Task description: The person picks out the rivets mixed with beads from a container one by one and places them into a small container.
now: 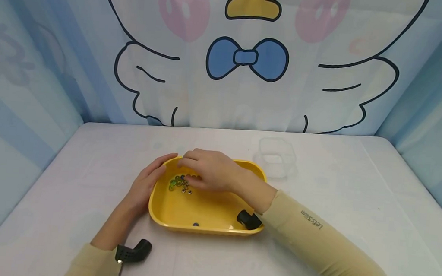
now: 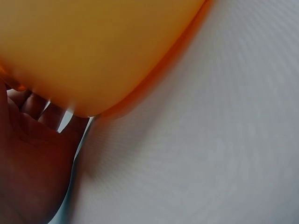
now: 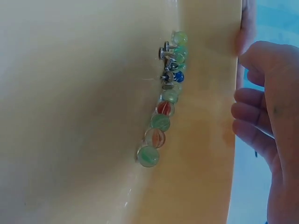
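Observation:
My left hand grips the left side of a yellow plastic tray, its thumb by the rim and its fingers along the outer wall. Over the tray's far left part is my right hand, with loosely bent fingers near the far rim and nothing visible in them. In the right wrist view, several glass marbles, green, red and orange, lie in a row at the wall's foot. Small flat-headed metal studs and a blue piece lie among them. One dark bead sits by the near wall.
A clear plastic container stands behind the tray to the right. Black wrist cameras are worn on both arms. A white cloth covers the table, and a printed curtain hangs behind it.

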`<state>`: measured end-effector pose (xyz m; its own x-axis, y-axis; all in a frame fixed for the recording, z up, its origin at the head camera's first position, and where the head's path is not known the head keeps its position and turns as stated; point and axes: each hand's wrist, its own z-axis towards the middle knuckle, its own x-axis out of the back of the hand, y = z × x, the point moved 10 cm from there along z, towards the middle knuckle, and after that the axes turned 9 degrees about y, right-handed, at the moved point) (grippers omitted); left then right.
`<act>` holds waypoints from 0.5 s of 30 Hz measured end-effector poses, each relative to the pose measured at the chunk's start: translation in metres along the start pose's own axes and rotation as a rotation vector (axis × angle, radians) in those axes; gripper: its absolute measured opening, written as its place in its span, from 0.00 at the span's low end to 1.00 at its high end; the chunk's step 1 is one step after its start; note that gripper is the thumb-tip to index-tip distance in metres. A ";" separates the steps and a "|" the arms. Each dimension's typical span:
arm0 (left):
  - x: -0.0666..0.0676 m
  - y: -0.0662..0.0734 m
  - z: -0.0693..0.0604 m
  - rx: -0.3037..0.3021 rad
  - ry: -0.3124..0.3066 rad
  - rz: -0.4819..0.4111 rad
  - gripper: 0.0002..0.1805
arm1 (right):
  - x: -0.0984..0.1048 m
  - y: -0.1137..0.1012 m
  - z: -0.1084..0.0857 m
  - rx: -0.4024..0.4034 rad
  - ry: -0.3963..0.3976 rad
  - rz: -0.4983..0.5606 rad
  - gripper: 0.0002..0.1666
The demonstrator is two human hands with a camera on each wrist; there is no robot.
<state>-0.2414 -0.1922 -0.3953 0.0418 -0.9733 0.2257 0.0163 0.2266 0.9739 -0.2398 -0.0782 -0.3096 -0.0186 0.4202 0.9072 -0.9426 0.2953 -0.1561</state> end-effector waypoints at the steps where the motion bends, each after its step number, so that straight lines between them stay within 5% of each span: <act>1: 0.000 0.000 0.000 -0.003 -0.001 -0.001 0.25 | -0.001 0.000 0.000 0.000 -0.006 0.006 0.19; 15: 0.000 0.000 0.001 -0.006 -0.004 -0.012 0.25 | -0.018 0.001 -0.004 -0.035 -0.129 0.083 0.20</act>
<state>-0.2424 -0.1922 -0.3956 0.0376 -0.9761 0.2142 0.0223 0.2151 0.9763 -0.2391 -0.0821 -0.3274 -0.1405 0.3316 0.9329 -0.9238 0.2949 -0.2440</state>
